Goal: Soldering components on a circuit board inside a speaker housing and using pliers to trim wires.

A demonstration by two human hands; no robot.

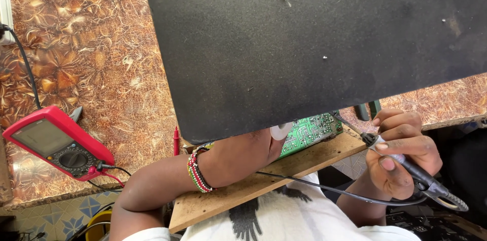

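Right hand (401, 157) fingers pinch one soldering iron (406, 162); left fingers hidden; one multimeter (57, 142).

Bare forearms, a red, green, white and black beaded bracelet (199, 172) on the left wrist, white black-printed shirt (284, 220)

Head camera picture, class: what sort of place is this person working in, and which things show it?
Probably an electronics repair bench. A red multimeter with leads lies on the patterned table, a green circuit board sits under a big black panel, and the right hand holds a corded soldering iron.
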